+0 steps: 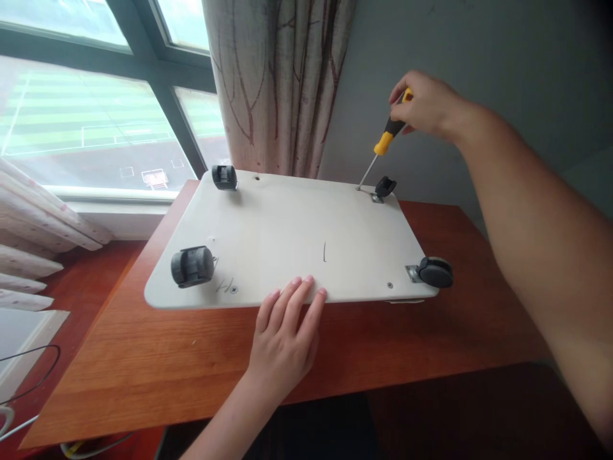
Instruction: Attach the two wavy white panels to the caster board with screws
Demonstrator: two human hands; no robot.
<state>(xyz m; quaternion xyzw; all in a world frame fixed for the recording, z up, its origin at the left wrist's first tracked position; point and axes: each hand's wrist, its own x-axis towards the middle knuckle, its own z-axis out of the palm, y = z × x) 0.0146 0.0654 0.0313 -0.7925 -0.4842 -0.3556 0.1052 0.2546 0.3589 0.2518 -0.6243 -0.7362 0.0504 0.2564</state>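
Observation:
A white board (297, 236) with rounded corners lies with its wheeled side up. Black casters sit near its corners, among them a front left caster (192, 266) and a front right caster (435, 272). My right hand (424, 105) grips a yellow and black screwdriver (389, 133) by its handle. The screwdriver leans, its tip at a spot on the board's far edge, just left of the far right caster (385, 186). My left hand (290, 326) rests on the near edge, fingers spread flat on the board. Two screws, a left screw (234, 290) and a right screw (389, 285), show near the front.
The board sits on a reddish-brown wooden table (167, 370). Behind it hang a patterned curtain (282, 83) and a grey wall (460, 45). A window (71, 121) is at the left, and a cable (52, 348) runs at the lower left. A hole (257, 178) shows near the board's far edge.

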